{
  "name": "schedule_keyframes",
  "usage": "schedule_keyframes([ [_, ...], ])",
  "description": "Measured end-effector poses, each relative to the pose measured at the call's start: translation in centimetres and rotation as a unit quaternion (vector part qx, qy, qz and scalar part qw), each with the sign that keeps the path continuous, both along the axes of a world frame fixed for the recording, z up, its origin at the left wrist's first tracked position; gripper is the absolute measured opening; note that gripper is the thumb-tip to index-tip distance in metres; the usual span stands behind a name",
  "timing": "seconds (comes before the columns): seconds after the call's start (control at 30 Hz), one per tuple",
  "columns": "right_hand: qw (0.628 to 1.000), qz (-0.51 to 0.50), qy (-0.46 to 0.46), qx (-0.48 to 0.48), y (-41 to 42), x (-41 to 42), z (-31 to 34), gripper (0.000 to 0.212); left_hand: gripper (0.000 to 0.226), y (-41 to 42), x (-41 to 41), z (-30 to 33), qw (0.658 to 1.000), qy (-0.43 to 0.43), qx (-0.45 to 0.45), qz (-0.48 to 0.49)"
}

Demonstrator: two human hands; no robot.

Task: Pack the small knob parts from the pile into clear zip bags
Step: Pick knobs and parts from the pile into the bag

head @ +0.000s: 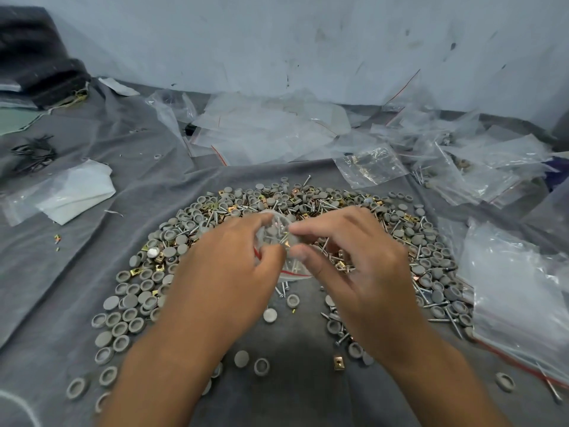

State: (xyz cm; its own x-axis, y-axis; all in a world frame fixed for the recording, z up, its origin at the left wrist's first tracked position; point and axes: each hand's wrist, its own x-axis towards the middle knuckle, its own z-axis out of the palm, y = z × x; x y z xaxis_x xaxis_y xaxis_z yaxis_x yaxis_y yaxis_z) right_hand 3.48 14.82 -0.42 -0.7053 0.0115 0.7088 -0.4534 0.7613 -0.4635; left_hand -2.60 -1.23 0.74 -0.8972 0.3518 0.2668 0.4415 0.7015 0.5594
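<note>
On grey cloth (77, 272) below scuffed wall (308, 41), knob pile (147, 291), both grips pinching zip bag (277, 238)

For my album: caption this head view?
Both hands hold a small clear zip bag over grey round knobs.

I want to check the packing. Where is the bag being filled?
In the head view, centre, the small clear bag is held between both hands above the pile of knobs.

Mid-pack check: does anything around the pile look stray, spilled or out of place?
One cap in the left side of the pile is white, while those around it are grey. A few tiny coloured bits lie alone on the grey cloth, left of the pile. Otherwise nothing stands out.
</note>
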Motion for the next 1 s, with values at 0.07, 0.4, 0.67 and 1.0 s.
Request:
schedule_keyframes([
  [0.07, 0.999, -0.010, -0.001, 0.039, 0.0, -0.1, -0.3, 0.016, 0.063, 0.0, 0.1, -0.1, 1.000, -0.003, -0.006, -0.014],
  [0.4, 0.988, -0.094, -0.101, -0.067, 3.4, -0.4, -0.5, 0.013, 0.058, -0.4, -0.1, -0.2, 0.998, -0.019, 0.064, -0.005],
  [0.67, 0.890, -0.202, -0.395, 0.102, 5.0, -0.5, -2.9, 0.025, 0.056, -0.3, -0.2, -0.2, 0.997, -0.016, 0.082, 0.006],
  [1.0, 0.895, -0.279, -0.322, 0.129, 3.0, -1.9, -4.1, 0.028, 0.056, -0.4, 0.0, -0.1, 0.996, -0.021, 0.085, 0.003],
])
